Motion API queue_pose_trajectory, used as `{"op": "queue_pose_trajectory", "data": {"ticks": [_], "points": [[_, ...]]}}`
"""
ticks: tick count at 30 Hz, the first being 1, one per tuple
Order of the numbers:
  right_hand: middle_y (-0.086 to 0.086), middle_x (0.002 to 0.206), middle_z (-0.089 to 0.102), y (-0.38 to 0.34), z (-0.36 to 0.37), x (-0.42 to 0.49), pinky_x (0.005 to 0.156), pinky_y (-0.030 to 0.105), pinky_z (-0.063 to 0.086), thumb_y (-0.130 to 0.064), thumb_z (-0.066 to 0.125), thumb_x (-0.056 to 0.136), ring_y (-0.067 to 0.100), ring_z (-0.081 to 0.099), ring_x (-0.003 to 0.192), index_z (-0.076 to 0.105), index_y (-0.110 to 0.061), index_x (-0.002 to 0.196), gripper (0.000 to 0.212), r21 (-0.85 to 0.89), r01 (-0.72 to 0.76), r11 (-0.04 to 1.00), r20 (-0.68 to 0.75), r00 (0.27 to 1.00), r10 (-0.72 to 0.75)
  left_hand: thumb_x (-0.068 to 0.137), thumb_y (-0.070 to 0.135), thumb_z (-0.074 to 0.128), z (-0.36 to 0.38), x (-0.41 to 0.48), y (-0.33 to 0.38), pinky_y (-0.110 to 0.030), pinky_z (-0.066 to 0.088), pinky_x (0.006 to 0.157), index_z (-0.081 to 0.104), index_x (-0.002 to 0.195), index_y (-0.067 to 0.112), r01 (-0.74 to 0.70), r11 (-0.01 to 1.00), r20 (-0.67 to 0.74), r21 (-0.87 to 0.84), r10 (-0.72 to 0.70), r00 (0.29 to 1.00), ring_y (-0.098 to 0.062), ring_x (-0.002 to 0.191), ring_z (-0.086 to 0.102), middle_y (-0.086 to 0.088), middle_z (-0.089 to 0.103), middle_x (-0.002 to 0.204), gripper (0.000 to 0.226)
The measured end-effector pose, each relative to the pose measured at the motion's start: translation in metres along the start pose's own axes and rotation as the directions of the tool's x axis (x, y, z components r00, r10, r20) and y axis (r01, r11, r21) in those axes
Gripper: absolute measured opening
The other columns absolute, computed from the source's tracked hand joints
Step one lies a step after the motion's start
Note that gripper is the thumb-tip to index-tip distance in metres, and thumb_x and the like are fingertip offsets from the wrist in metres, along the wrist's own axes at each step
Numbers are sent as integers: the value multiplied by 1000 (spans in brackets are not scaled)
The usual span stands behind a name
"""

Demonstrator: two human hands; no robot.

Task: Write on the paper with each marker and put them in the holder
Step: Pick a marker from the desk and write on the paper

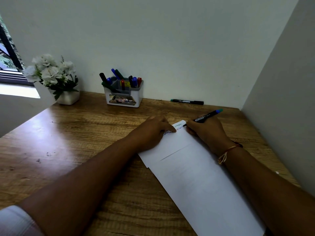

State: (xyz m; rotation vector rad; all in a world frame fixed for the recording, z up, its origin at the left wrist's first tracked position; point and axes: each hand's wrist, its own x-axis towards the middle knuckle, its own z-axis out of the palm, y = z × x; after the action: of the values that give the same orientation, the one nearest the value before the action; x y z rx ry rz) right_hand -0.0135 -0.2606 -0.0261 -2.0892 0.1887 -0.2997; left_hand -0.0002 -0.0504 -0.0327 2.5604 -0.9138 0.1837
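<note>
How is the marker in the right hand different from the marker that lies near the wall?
The held marker is tilted in the right hand, tip at the paper; the wall marker lies flat on the desk, untouched. The held marker's coloured end is blue-green, the wall marker's green. Both have black barrels with white print.

right hand (207, 132) holds a marker (203, 118) tip-down on the paper (196, 176); left hand (153, 132) presses it.
</note>
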Motion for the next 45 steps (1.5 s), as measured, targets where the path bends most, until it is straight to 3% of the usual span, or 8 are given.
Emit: {"op": "queue_pose_trajectory", "data": {"ticks": [9, 16, 20, 27, 31, 37, 41, 45], "points": [[1, 58, 67, -6, -3, -3, 53, 27, 44, -19, 68, 78, 10, 58, 53, 66, -14, 59, 20, -4, -21, 1000, 0, 1000, 21, 96, 4, 46, 2, 1, -2, -32, 42, 89, 65, 124, 30, 2, 1000, 1, -8, -2, 1000, -21, 112, 47, -2, 56, 125, 42], [0, 54, 64, -8, -4, -5, 54, 26, 44, -20, 68, 79, 7, 56, 50, 64, -14, 58, 22, -4, -2, 1000, 9, 1000, 2, 97, 4, 47, 2, 1, -3, -26, 38, 85, 65, 124, 29, -2, 1000, -1, 5, 2, 1000, -19, 112, 47, -3, 54, 125, 41], [0, 57, 67, -8, -2, -5, 53, 26, 45, -21, 69, 81, 7, 58, 52, 69, -7, 66, 21, -38, 25, 999, 71, 997, -22, 97, 4, 46, 0, 1, -1, -33, 44, 90, 64, 126, 29, -4, 1000, -3, 8, 4, 1000, -20, 111, 47, -4, 54, 125, 42], [-1, 51, 63, -5, -2, -2, 52, 26, 41, -22, 64, 77, 5, 56, 47, 69, -7, 62, 22, -64, -36, 997, -6, 999, 36, 95, 2, 46, 3, 0, -5, -28, 37, 84, 66, 123, 28, -20, 1000, -14, -10, 20, 1000, -20, 110, 47, -3, 56, 120, 43], [0, 56, 67, -4, -3, 1, 51, 24, 45, -16, 67, 84, 8, 59, 46, 68, -4, 73, 16, 128, -23, 991, -18, 1000, 25, 95, 4, 46, -3, 0, 1, -33, 45, 87, 59, 132, 24, 43, 996, -65, -75, -48, 997, -18, 105, 53, -3, 60, 117, 43], [3, 74, 70, -15, -8, -2, 53, 15, 50, -16, 74, 92, 6, 65, 63, 73, -5, 95, 11, 328, 17, 945, 23, 999, -26, 92, 9, 60, -11, -3, 4, -19, 37, 89, 43, 142, 24, 146, 963, -233, -226, -199, 952, -15, 115, 53, -2, 58, 128, 55], [2, 74, 76, -30, -11, -10, 57, 21, 57, -20, 60, 101, 11, 73, 69, 72, -11, 89, 19, 594, -83, 800, 80, 996, 44, 88, 14, 69, -15, -2, 4, -20, 40, 86, 42, 140, 26, 146, 949, -321, -280, -235, 917, -9, 108, 54, -2, 59, 126, 60], [7, 75, 75, -34, -13, -18, 56, 22, 56, -22, 51, 104, 12, 70, 64, 73, -11, 87, 29, 649, -81, 756, 150, 988, -23, 87, 16, 71, -17, -2, 3, -23, 45, 83, 44, 137, 28, 118, 948, -372, -296, -229, 899, -11, 101, 58, 1, 62, 116, 59]]}}
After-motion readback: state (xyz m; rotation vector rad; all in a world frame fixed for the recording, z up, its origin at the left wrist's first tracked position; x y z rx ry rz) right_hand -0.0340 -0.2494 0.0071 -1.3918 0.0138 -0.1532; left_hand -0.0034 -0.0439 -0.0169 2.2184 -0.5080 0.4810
